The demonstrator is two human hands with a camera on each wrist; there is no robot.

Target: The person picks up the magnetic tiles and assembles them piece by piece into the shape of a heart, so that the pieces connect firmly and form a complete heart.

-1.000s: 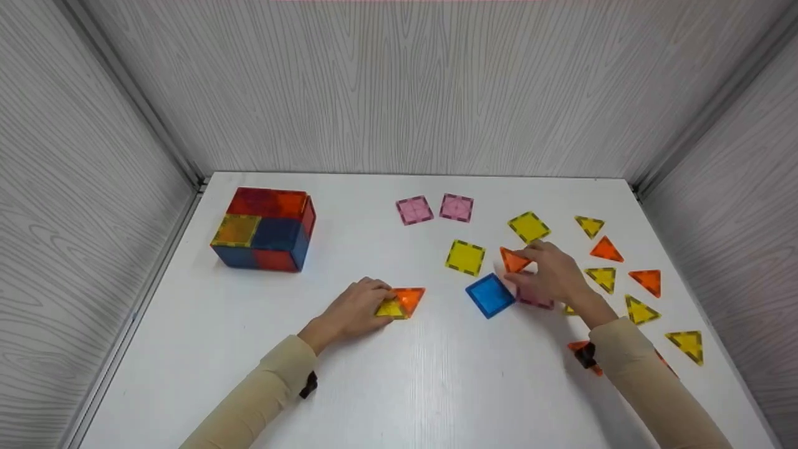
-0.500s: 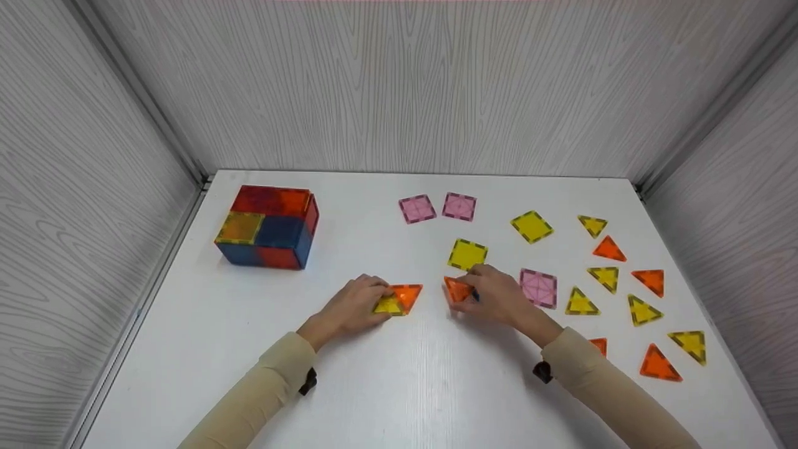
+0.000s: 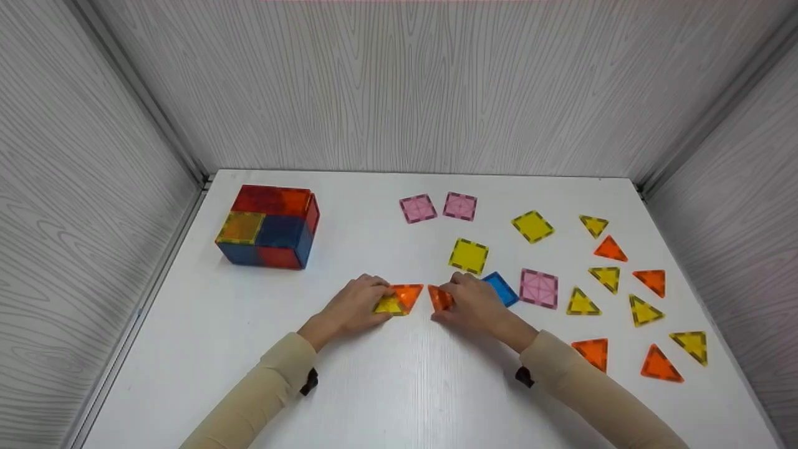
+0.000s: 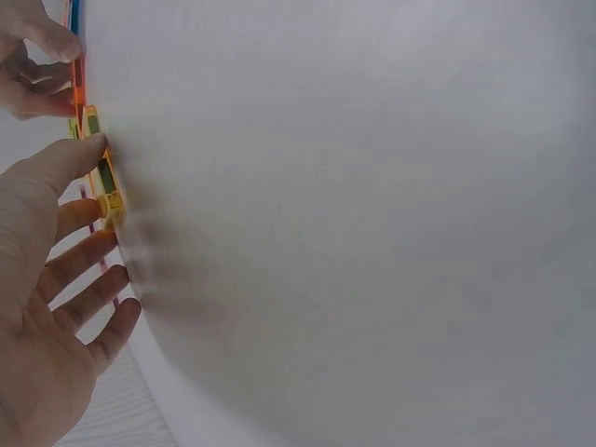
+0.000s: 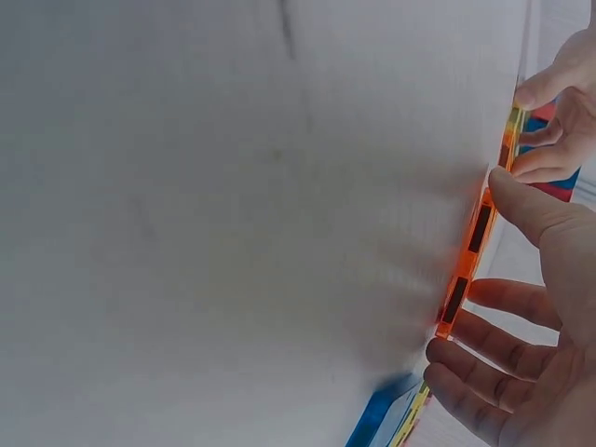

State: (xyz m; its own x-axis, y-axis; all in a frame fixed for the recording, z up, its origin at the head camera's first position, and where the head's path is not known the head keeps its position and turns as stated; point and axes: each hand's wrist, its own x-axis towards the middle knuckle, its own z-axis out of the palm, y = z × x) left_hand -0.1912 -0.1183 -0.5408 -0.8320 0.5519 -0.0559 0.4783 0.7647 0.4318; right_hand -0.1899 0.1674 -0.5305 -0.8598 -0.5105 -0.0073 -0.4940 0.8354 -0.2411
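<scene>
My left hand pinches a yellow triangular magnetic tile by its edges, low over the white table. An orange triangular tile lies edge to edge with that yellow one. In my right hand is another orange triangular tile, gripped between thumb and fingers and partly hidden by them. A narrow gap separates it from the left-hand pair in the head view. The right wrist view has this orange tile edge-on. Partly behind the right hand is a blue square tile.
A box built of red, blue and yellow tiles stands at the back left. Pink squares and yellow squares lie toward the back. Several yellow triangles and orange triangles are scattered on the right.
My right hand has carried its orange triangle leftward from beside the pink square, close to the left-hand pair. The blue square was covered midway and partly shows again. My left hand stays put.
</scene>
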